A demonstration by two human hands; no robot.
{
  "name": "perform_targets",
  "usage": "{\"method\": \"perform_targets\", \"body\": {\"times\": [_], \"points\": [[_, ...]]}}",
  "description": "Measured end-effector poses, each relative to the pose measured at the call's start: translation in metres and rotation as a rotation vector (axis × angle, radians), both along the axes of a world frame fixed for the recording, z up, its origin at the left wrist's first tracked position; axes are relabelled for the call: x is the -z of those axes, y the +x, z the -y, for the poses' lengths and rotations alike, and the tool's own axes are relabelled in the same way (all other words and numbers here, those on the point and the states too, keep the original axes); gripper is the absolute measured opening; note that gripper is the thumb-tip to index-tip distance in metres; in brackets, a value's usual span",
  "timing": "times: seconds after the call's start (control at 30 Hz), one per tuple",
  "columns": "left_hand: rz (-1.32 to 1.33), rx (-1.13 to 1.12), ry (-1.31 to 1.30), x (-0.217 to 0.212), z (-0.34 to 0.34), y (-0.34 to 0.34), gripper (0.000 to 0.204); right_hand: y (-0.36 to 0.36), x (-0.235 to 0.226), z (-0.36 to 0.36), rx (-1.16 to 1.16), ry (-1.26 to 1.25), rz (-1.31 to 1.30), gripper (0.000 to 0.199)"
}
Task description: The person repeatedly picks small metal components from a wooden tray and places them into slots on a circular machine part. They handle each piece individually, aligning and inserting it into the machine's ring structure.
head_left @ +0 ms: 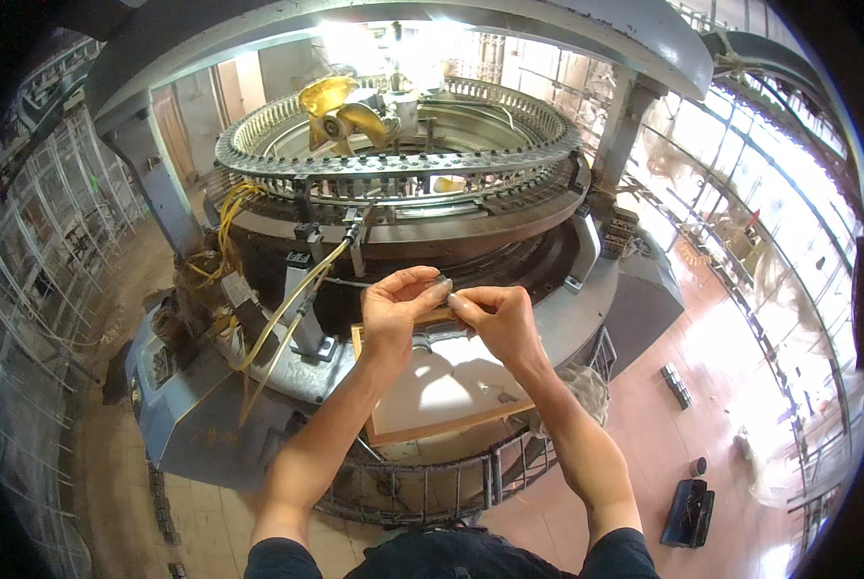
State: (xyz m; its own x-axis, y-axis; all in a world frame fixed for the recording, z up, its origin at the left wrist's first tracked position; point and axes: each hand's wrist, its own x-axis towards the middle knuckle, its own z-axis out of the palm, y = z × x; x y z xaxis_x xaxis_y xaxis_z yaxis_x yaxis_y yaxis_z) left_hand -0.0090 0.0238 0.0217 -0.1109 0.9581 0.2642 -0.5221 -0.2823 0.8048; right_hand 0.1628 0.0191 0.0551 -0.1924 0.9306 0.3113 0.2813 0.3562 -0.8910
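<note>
In front of the machine, my left hand (392, 307) pinches a small dark piece (442, 279) between thumb and fingertips. It is too small for me to tell its kind. My right hand (499, 319) meets it from the right, thumb and forefinger pressed together close to the piece; what they grip is hidden. Below both hands lies a white board with a wooden frame (432, 425), shaded by my arms. A few small items rest on it, too small to name. Behind the hands rises a large round knitting machine (403, 232) with a toothed ring.
Yellow hoses (292, 297) hang at the machine's left front. A yellow-bladed fan (340, 121) sits inside the ring. A black railing (403, 490) curves close before me. On the tiled floor to the right are an open dark case (688, 513) and a dark metal block (676, 386).
</note>
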Motion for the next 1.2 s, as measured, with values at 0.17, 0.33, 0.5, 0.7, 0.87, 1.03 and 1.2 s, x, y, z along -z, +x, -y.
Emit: {"method": "perform_targets", "body": {"times": [0.17,0.33,0.5,0.7,0.87,1.03,1.2], "points": [[-0.081,0.036,0.044,-0.001,-0.001,0.001,0.022,0.001,0.007,-0.001,0.066,0.106,-0.022,0.017],[-0.134,0.061,0.047,0.005,-0.001,-0.006,0.019,0.003,0.004,-0.004,-0.007,0.036,-0.098,0.016],[-0.121,0.06,0.052,0.008,0.002,-0.012,0.019,0.004,-0.005,0.0,-0.087,-0.088,-0.14,0.015],[-0.068,-0.017,-0.004,0.008,0.01,-0.026,0.02,0.001,-0.029,-0.01,-0.027,-0.022,-0.111,0.013],[-0.094,0.0,-0.04,0.021,0.017,-0.026,0.016,0.002,-0.071,-0.072,0.305,0.439,0.273,0.023],[-0.147,0.017,-0.114,0.031,0.03,-0.02,0.016,-0.006,-0.08,-0.122,0.411,0.171,0.443,0.034],[-0.085,0.053,-0.129,0.029,0.039,-0.028,0.015,-0.009,-0.073,-0.126,0.393,0.238,0.344,0.023]]}}
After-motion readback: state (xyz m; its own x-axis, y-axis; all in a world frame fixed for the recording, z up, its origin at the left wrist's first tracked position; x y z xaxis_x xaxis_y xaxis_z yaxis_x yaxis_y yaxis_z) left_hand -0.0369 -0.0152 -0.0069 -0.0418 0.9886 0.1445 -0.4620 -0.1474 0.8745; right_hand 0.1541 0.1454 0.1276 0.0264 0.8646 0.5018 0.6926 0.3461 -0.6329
